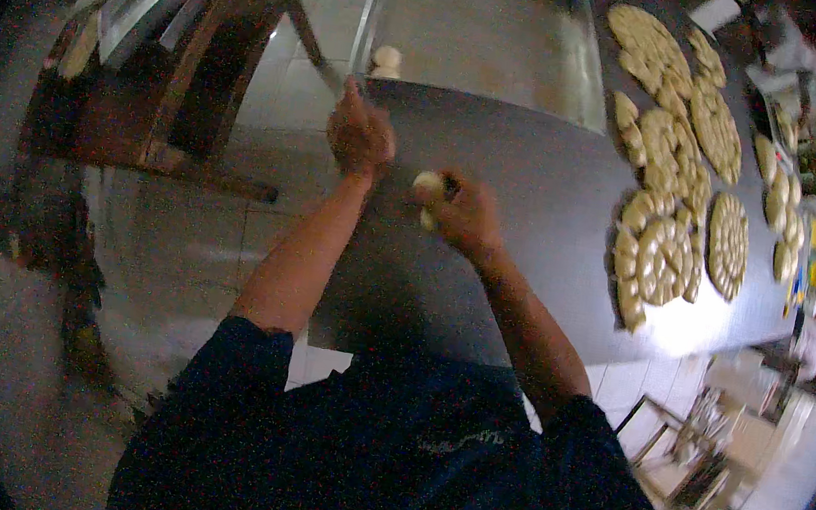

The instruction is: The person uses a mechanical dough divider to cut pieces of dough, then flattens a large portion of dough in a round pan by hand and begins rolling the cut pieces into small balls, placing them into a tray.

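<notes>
My right hand (pixel 470 217) is closed around pale dough. One rounded end of the dough piece (pixel 426 182) shows at the fingertips, and a bit more shows below them. My left hand (pixel 361 137) is over the table's left edge, just below the near left corner of a metal tray (pixel 495 23). Its fingers look curled, with one pointing up beside that corner; blur hides whether anything is in them. Two small dough balls (pixel 387 57) sit together inside that tray corner. Both hands are above the grey metal table (pixel 531 239).
Shaped dough pieces cover the table's right side, among them a round spiral (pixel 664 259) and an oval (pixel 728 246). A wooden rack (pixel 174 97) with a slanting bar stands at the left over the tiled floor (pixel 294 106). Assorted items lie past the table at right.
</notes>
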Available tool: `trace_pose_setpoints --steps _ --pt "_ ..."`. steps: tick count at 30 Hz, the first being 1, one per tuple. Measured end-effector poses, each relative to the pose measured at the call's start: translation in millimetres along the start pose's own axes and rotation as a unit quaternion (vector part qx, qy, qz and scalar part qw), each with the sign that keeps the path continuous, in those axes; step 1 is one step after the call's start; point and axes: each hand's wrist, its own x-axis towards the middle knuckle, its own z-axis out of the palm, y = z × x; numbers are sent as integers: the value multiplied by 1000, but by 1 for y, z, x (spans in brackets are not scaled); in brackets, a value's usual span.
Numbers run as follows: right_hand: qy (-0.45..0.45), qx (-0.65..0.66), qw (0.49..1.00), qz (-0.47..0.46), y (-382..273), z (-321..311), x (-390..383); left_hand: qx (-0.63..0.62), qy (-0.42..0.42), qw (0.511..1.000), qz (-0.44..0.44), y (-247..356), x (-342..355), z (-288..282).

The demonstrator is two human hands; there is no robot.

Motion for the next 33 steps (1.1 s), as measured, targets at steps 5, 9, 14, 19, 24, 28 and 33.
trace_pose_setpoints --steps 5,9,14,19,24,28,33 --pt "241 -172 938 -183 -93 -3 147 117 53 992 4 21 -23 -7" --pt "287 -265 830 -397 5 10 283 126 -28 992 6 44 -19 -16" --pt "75 -356 809 -462 15 34 271 97 -52 994 8 28 -14 -15" --pt "19 -68 964 -258 -20 26 11 -6 -9 996 93 6 -9 -14" --pt "268 -139 952 -47 125 -77 -152 -81 0 988 135 11 14 -13" --pt "495 -320 789 173 152 -211 -221 -2 -1 994 108 -7 7 -8" --pt "421 -263 849 182 167 -201 -220 -26 25 988 149 -18 -7 -11"
